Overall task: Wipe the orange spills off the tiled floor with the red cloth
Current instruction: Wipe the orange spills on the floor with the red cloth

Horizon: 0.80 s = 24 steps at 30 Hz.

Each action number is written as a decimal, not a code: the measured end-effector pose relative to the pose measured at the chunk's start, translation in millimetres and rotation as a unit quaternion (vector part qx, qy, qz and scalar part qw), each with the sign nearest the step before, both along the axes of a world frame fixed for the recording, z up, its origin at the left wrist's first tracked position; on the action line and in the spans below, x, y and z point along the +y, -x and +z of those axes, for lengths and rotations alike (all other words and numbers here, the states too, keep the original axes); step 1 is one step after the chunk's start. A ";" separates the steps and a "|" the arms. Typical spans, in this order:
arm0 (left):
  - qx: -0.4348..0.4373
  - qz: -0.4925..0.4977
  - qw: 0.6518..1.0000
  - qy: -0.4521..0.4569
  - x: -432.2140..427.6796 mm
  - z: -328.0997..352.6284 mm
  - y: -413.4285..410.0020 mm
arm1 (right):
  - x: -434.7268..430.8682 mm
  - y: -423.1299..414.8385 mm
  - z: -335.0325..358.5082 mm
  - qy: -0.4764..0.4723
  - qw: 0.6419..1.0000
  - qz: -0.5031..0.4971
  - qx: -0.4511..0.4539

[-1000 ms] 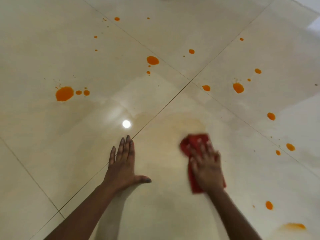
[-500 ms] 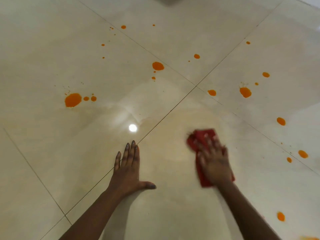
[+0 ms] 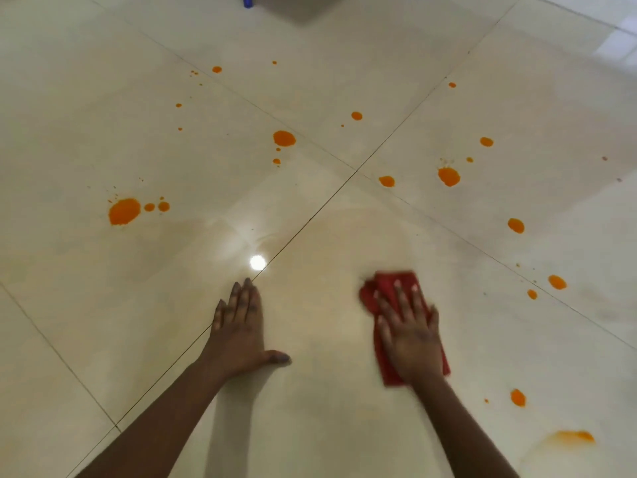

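Note:
My right hand (image 3: 410, 334) lies flat on the red cloth (image 3: 396, 282), pressing it against the cream tiled floor (image 3: 327, 408). My left hand (image 3: 239, 334) rests flat on the floor to the left, fingers together, thumb out, holding nothing. Several orange spills dot the tiles: a large blot (image 3: 124, 211) at the left, one (image 3: 284, 138) in the middle, one (image 3: 448, 176) at the right, a small drop (image 3: 517, 397) right of the cloth and a smeared patch (image 3: 574, 436) at the lower right. A faint wet sheen spreads ahead of the cloth.
Dark grout lines (image 3: 310, 219) cross the floor diagonally. A bright light reflection (image 3: 257, 262) shines just ahead of my left hand. A blue object (image 3: 247, 1) and a grey shadow show at the top edge.
My right hand has slid the red cloth slightly toward me and to the right. The view has tilted a little, shifting the spills downward in frame. My left hand stays planted.

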<state>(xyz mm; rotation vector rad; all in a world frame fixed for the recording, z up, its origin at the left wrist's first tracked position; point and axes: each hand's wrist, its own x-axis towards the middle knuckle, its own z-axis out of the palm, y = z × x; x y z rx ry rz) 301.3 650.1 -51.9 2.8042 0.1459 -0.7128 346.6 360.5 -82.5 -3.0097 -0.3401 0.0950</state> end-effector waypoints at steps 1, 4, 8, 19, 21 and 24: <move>-0.007 -0.028 1.000 0.000 -6.6 3.1 -0.2 | 5.3 -25.2 1.4 0.000 0.999 -0.041 0.009; -0.010 -0.129 0.992 -0.017 -36.0 11.2 3.6 | 51.5 -51.6 3.3 -0.017 0.996 -0.081 0.028; 0.025 -0.132 0.991 -0.014 -57.3 22.5 5.0 | 82.7 38.0 4.0 -0.021 0.997 0.069 0.004; 0.017 -0.194 0.981 0.008 -100.7 9.2 -17.0 | 23.7 40.1 2.0 -0.011 0.996 -0.090 -0.007; 0.012 -0.208 0.978 0.006 -95.7 8.8 -19.7 | 14.4 96.6 2.1 -0.013 1.000 -0.023 0.003; 0.023 -0.266 0.964 -0.009 -110.4 5.2 -31.5 | -54.1 151.8 0.6 -0.028 0.993 -0.110 -0.014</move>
